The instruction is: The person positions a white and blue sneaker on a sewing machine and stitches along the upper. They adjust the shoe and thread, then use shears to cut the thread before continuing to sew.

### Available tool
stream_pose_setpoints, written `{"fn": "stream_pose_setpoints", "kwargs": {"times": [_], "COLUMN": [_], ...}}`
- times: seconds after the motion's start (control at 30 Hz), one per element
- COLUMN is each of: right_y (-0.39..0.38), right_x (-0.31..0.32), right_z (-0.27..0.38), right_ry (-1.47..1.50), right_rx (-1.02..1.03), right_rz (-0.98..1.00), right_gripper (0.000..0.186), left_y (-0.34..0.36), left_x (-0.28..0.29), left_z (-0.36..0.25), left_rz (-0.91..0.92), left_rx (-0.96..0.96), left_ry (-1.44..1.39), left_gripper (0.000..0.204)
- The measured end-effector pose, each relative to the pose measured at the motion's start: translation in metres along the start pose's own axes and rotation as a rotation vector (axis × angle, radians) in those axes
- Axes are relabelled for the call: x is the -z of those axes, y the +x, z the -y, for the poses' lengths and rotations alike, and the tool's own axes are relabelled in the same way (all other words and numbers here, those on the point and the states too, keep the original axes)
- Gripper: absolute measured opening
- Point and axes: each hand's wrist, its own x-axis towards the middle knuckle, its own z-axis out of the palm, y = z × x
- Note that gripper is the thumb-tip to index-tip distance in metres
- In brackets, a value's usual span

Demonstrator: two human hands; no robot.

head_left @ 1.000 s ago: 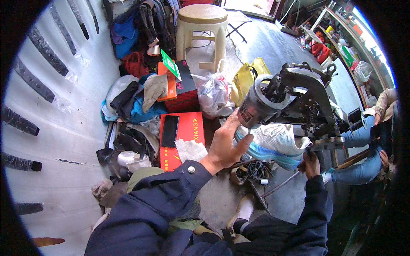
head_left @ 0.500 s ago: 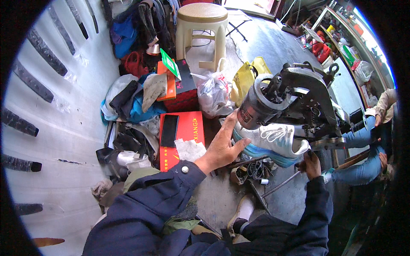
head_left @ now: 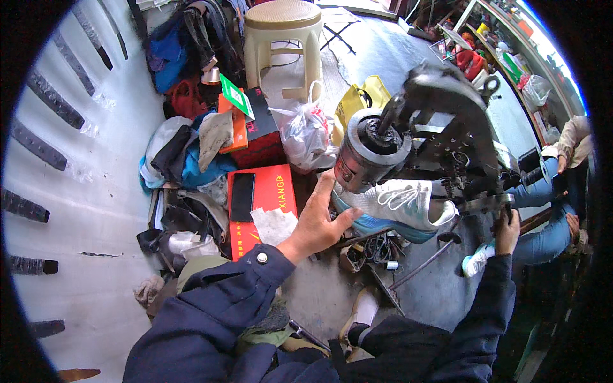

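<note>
The left hand (head_left: pixel 317 220) has spread its grip and now steadies the heel of the white sneaker (head_left: pixel 399 204), which sits on the arm of the black stitching machine (head_left: pixel 440 121); a second ago it reached higher. The right hand (head_left: pixel 507 231) stays closed on the machine's crank handle (head_left: pixel 495 205). The shoe looks settled for stitching. Behind lies a red shoebox (head_left: pixel 265 204).

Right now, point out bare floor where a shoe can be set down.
Bare floor lies right of the plastic stool, beyond the yellow bag. Crowded: around the red shoebox, by the left hand and white sneaker.
</note>
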Motion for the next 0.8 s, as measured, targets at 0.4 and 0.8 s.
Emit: {"fn": "stream_pose_setpoints", "kwargs": {"times": [0.4,0.8], "right_y": [-0.078,-0.019], "right_x": [-0.064,-0.053], "right_z": [0.102,-0.033], "right_ry": [0.101,-0.001], "right_rx": [-0.051,-0.006], "right_rz": [0.348,0.059], "right_gripper": [0.023,0.014], "left_y": [-0.006,-0.004], "left_x": [-0.003,0.004], "left_z": [0.008,-0.012], "left_rz": [-0.014,0.016], "left_rx": [0.1,0.058], "left_ry": [-0.036,-0.065], "left_gripper": [0.072,0.076]}}
